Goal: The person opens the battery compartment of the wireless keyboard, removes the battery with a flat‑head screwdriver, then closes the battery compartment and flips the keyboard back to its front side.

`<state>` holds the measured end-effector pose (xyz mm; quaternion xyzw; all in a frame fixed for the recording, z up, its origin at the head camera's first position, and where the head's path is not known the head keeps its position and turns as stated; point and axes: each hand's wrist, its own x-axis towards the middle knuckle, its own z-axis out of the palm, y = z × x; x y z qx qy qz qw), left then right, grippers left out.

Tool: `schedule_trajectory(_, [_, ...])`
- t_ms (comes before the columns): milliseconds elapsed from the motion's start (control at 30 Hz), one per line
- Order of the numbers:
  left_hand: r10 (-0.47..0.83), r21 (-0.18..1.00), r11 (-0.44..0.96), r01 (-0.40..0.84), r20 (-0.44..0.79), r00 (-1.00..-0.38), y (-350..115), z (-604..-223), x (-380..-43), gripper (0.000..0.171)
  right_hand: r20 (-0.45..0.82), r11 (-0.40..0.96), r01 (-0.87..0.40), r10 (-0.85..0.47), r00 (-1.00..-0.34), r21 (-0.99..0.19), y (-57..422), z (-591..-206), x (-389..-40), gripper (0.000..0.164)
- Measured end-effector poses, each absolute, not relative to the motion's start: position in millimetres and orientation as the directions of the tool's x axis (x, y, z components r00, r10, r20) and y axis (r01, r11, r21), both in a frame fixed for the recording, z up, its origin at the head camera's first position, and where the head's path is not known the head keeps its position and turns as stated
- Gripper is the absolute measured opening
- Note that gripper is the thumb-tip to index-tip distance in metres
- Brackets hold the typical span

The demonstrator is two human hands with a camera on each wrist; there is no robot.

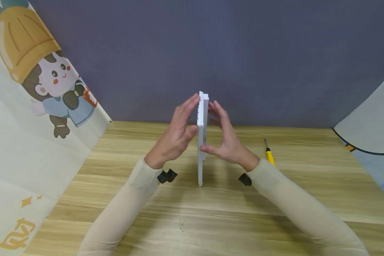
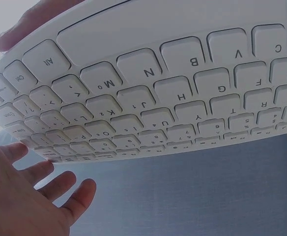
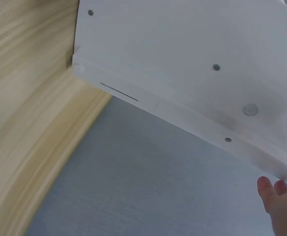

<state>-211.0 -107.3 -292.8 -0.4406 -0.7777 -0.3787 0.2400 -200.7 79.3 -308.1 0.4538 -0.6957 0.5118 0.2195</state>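
A white keyboard [image 1: 200,142] stands upright on its short end, edge-on to the head view. Its key side [image 2: 133,98] faces my left hand [image 1: 176,133], which spans its width: the thumb is at one long edge, fingertips at the other. Two of the left fingers lie clear of the keys in the left wrist view. From the other side my right hand [image 1: 226,138] holds the keyboard, thumb on the near edge and fingers by the far one. In the right wrist view the plain back [image 3: 183,44] shows several small screws [image 3: 216,67] and a round foot [image 3: 250,109].
To the right on the wooden table [image 1: 179,213] lies a screwdriver [image 1: 269,156] with a yellow handle, partly behind my right sleeve [image 1: 294,199]. A dark grey panel [image 1: 211,53] rises behind the table. A printed cartoon cloth [image 1: 35,124] hangs at the left.
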Motion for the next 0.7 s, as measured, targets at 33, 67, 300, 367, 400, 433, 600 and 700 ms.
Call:
schedule_trajectory(33, [0.503,0.377,0.327,0.866,0.707,-0.498,-107,-293,-211,0.076,0.769,0.067,-0.855,-0.405,-0.494,-0.514,80,-307,-201,0.113])
schedule_trajectory(67, [0.502,0.376,0.328,0.867,0.708,-0.497,-107,-293,-211,0.076,0.769,0.066,-0.855,-0.405,-0.494,-0.514,80,-306,-201,0.113])
schedule_trajectory(300, [0.507,0.369,0.325,0.871,0.709,-0.490,-106,-295,-211,0.076,0.768,0.074,-0.855,-0.404,-0.497,-0.514,82,-301,-200,0.113])
schedule_trajectory(367, [0.508,0.371,0.326,0.869,0.707,-0.493,-106,-295,-211,0.076,0.775,0.077,-0.859,-0.398,-0.491,-0.505,83,-300,-200,0.112])
schedule_trajectory(400, [0.509,0.373,0.329,0.868,0.704,-0.495,-105,-295,-211,0.076,0.777,0.079,-0.861,-0.395,-0.490,-0.503,83,-299,-200,0.112])
schedule_trajectory(433, [0.509,0.374,0.331,0.866,0.702,-0.498,-105,-295,-212,0.076,0.777,0.085,-0.861,-0.393,-0.492,-0.502,84,-298,-200,0.112])
schedule_trajectory(600, [0.518,0.371,0.324,0.870,0.700,-0.492,-104,-299,-212,0.078,0.781,0.096,-0.865,-0.389,-0.488,-0.493,88,-292,-199,0.110])
schedule_trajectory(700, [0.521,0.372,0.322,0.870,0.698,-0.491,-103,-302,-213,0.078,0.793,0.094,-0.875,-0.387,-0.471,-0.474,92,-289,-199,0.107])
